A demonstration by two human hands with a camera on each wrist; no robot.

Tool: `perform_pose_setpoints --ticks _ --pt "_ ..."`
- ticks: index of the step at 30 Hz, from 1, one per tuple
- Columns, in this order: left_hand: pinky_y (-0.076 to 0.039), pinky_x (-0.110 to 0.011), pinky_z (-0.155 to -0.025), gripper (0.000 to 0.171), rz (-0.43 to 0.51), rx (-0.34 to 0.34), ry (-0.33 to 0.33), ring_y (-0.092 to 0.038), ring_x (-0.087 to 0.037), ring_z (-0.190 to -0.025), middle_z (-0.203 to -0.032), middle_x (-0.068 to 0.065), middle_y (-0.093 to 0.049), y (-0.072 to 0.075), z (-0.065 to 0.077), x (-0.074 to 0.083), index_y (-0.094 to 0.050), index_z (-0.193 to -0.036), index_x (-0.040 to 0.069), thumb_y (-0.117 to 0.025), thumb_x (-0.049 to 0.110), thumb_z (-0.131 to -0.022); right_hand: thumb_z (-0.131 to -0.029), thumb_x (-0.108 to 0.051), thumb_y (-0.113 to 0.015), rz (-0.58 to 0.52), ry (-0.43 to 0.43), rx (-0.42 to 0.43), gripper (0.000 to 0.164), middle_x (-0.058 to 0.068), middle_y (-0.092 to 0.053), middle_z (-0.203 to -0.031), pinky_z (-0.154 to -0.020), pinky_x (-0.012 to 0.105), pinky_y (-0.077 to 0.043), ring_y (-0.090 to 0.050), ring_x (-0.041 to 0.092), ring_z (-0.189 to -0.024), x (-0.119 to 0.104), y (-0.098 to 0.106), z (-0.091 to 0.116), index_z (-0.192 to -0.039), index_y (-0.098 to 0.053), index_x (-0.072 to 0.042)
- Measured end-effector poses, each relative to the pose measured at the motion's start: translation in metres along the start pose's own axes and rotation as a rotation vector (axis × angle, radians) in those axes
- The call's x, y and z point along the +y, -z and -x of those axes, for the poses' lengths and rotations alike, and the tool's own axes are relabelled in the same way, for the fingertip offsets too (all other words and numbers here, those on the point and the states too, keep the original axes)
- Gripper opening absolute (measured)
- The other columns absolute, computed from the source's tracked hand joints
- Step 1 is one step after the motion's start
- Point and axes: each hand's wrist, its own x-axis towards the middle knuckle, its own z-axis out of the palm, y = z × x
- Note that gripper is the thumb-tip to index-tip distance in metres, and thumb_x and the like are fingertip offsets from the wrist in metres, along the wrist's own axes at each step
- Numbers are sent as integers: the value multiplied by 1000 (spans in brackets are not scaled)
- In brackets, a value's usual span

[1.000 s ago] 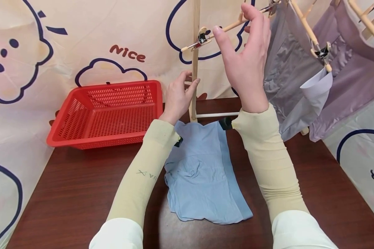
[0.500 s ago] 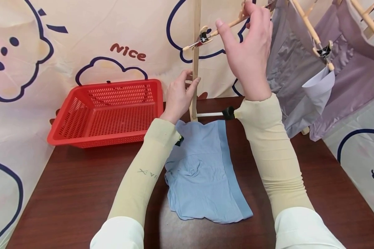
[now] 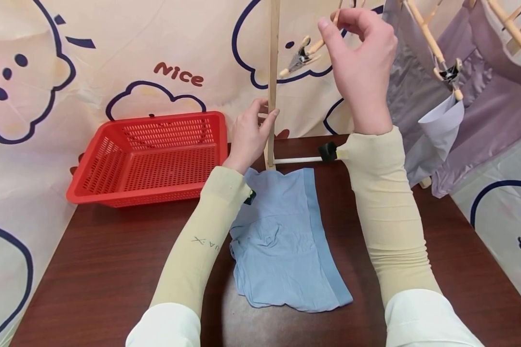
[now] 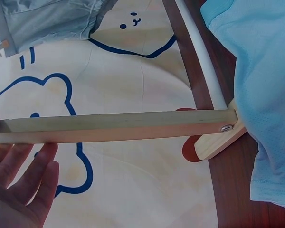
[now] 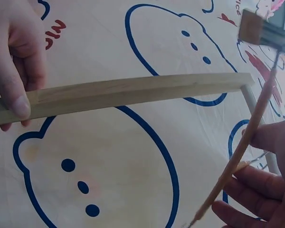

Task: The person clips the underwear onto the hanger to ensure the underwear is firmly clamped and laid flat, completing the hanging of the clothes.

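My left hand (image 3: 249, 135) grips the upright wooden post (image 3: 272, 58) of a rack, thumb on one side and fingers on the other, as the left wrist view also shows. Higher and to the right, my right hand (image 3: 366, 62) holds a wooden clip hanger (image 3: 317, 46) near its middle. The hanger's near metal clip (image 3: 301, 58) bears no garment; its far end is partly hidden in the head view. In the right wrist view, fingers pinch round the hanger bar (image 5: 247, 137). A light blue garment, like shorts (image 3: 282, 255), lies flat on the table below.
A red perforated basket (image 3: 169, 168) stands at the back left of the brown table (image 3: 126, 270). On the right, grey and mauve garments (image 3: 490, 106) hang from other clip hangers (image 3: 430, 38). A white bar (image 3: 297, 160) runs low from the post's foot.
My right hand has moved right and slightly up, and the hanger has shifted right with it, its near clip now clear of the post. My left hand stays on the post.
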Motion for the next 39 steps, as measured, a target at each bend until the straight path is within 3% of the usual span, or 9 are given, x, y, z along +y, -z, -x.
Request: perform_pose_setpoints --ticks 9,19,26,32,39 --pt "-57 -29 -83 40 -4 6 5 -69 -17 -101 -123 -4 -69 -1 1 -2 -59 -136 14 -64 34 -102 -94 -24 -76 -89 -66 7 20 -4 -75 -97 -81 18 -43 -64 8 -87 2 5 -6 -105 -80 -8" --pt "-56 -28 -84 42 -12 -2 9 -69 -16 -102 -124 -3 -68 -2 -2 -4 -58 -137 15 -63 36 -102 -95 -24 -74 -61 -47 10 20 -4 -73 -96 -80 18 -42 -62 6 -85 2 7 -6 -106 -80 -8" --pt "-55 -27 -85 43 -21 3 -10 -69 -17 -102 -123 -4 -69 -4 -1 -3 -57 -138 13 -63 36 -102 -94 -18 -75 -128 -33 48 12 -5 -69 -88 -78 18 -44 -61 7 -81 -5 12 -10 -98 -80 -8" --pt "-56 -28 -86 42 -5 -2 4 -69 -17 -104 -124 -3 -68 -3 -1 -3 -57 -138 14 -63 35 -102 -96 -20 -72 -129 -18 41 13 -4 -68 -93 -80 20 -44 -61 9 -87 -8 17 -9 -102 -81 -12" --pt "-56 -28 -85 42 -3 -8 7 -69 -16 -104 -124 -3 -68 -3 -1 -3 -57 -138 15 -63 36 -102 -93 -12 -75 -274 -20 76 7 1 -65 -84 -78 22 -43 -58 13 -81 -14 21 -11 -89 -81 -12"
